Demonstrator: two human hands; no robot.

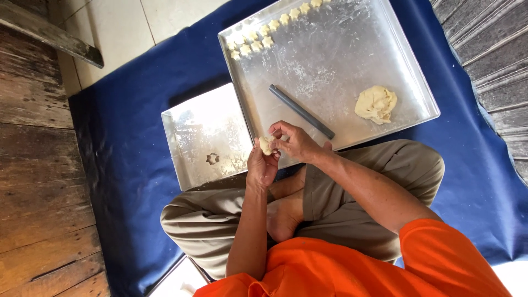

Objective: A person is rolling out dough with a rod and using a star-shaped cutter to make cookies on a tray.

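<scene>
A large square silver metal baking tray point(341, 49) lies on the dark blue cloth point(126, 159). At its near edge, the left hand point(261, 165) and right hand point(297, 142) together pinch a small pale dough piece point(266, 145), probably a round one. On the tray lies a grey rolling stick point(301, 111).

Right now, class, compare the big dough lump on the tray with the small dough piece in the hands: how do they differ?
The dough lump is large and ragged; the dough piece is small and rounded. The dough lump lies untouched on the tray; the dough piece is pinched between the left hand and the right hand. Both are pale cream dough.
</scene>
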